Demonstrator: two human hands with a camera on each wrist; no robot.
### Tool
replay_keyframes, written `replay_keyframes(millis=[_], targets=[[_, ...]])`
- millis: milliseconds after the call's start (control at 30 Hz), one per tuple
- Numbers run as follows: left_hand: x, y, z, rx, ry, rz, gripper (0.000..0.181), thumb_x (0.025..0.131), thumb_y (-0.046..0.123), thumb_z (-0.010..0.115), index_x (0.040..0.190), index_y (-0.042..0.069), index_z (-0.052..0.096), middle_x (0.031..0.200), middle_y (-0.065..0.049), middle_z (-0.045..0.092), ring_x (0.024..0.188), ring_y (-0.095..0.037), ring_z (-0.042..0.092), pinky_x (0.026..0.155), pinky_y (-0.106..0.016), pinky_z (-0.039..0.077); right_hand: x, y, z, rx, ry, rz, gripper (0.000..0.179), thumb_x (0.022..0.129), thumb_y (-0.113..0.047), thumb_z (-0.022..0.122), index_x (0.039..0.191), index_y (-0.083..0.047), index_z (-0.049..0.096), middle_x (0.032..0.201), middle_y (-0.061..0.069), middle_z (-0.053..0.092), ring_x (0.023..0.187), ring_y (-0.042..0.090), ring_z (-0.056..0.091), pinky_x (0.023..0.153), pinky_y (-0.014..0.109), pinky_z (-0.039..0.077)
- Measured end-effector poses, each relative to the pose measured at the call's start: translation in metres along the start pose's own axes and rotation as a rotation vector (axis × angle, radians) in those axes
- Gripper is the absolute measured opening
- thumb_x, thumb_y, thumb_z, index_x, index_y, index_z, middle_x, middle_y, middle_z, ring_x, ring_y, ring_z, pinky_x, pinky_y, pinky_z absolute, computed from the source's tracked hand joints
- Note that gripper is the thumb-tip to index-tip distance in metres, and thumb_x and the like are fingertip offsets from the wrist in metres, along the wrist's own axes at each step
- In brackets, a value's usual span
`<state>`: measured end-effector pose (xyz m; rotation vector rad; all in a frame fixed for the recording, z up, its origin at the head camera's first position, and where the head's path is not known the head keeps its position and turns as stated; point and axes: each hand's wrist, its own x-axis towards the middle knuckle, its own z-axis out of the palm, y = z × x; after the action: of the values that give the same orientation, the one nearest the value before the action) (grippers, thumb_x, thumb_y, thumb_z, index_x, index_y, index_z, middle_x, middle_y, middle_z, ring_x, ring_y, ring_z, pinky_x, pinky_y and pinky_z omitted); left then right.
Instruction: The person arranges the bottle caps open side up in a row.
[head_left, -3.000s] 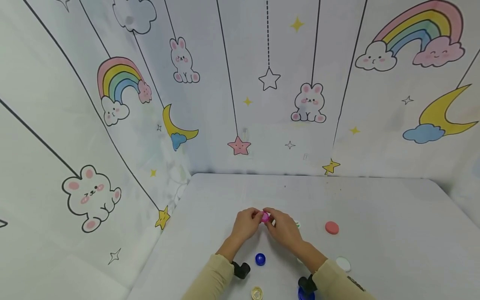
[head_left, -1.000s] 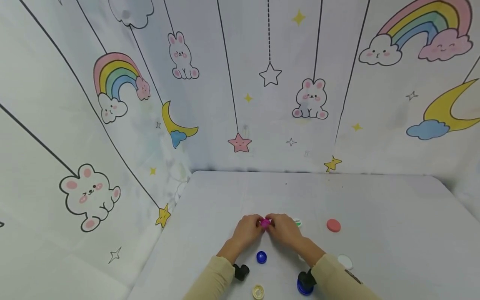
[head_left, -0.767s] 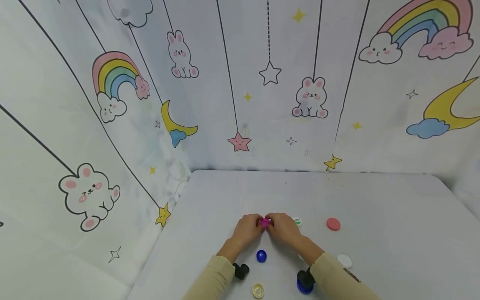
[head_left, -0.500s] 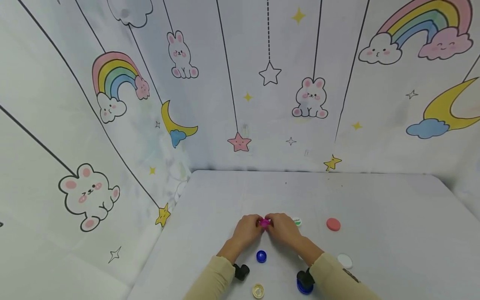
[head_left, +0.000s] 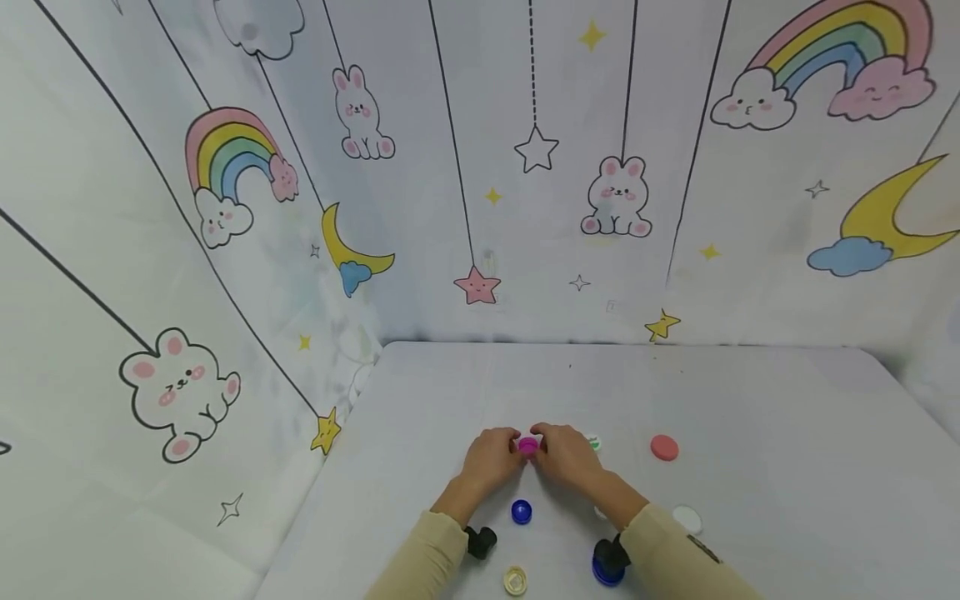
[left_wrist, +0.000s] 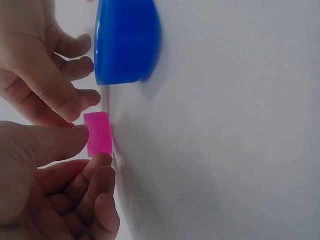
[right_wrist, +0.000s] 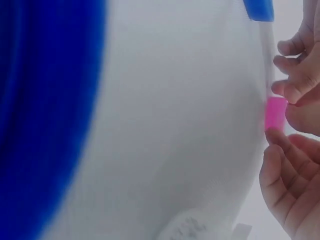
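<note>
A small pink bottle cap sits between the fingertips of both hands near the table's middle. My left hand pinches it from the left, thumb and a finger on it in the left wrist view. From the other side my right hand pinches it too. In the right wrist view the pink cap shows its side, with fingertips around it. Whether it touches the table I cannot tell. A small blue cap lies between the forearms, nearer the body.
A pale yellow cap and a larger blue lid lie at the near side. To the right are a red disc and a white lid. A white-and-green cap is partly behind the right hand.
Since three seconds ago the hands have come slightly lower and the pink cap has been tilted between the fingers. The right fingers shifted a little on it. The other caps stay put.
</note>
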<state>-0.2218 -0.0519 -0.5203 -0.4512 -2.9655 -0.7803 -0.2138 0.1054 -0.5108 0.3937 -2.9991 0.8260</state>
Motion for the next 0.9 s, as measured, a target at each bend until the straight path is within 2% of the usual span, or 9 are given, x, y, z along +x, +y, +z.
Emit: replay_keyframes(millis=[200,533,900], targets=[[0.005,0.009,-0.002,0.009,-0.005,-0.009,0.029,0.085,0.021,0.075,0.109,0.006,0.07,0.07,0.006,0.059,0.06,-0.007,0.05,0.059,-0.024,0.045,-0.004,0.006,-0.018,0.004,0.009,0.017,0.03,0.086,-0.016,0.073,0.115,-0.008,0.068,0.073,-0.004,0.062,0.064,0.012,0.052,0.063,0.03,0.049],[0.011,0.031,-0.003,-0.005,-0.018,0.034,0.023,0.085,0.019,0.074,0.105,0.008,0.072,0.073,0.005,0.061,0.061,-0.007,0.051,0.058,-0.024,0.045,-0.008,0.032,-0.032,-0.012,0.039,0.051,0.027,0.086,-0.018,0.073,0.111,-0.01,0.07,0.072,-0.005,0.062,0.062,0.01,0.052,0.06,0.03,0.047],[0.022,0.054,-0.003,0.025,-0.07,0.075,0.023,0.086,0.021,0.074,0.106,0.01,0.072,0.072,0.005,0.061,0.058,-0.006,0.05,0.054,-0.022,0.041,-0.015,0.059,-0.047,-0.018,0.036,0.124,0.027,0.085,-0.019,0.074,0.11,-0.01,0.07,0.073,-0.003,0.061,0.063,0.013,0.051,0.057,0.028,0.043]])
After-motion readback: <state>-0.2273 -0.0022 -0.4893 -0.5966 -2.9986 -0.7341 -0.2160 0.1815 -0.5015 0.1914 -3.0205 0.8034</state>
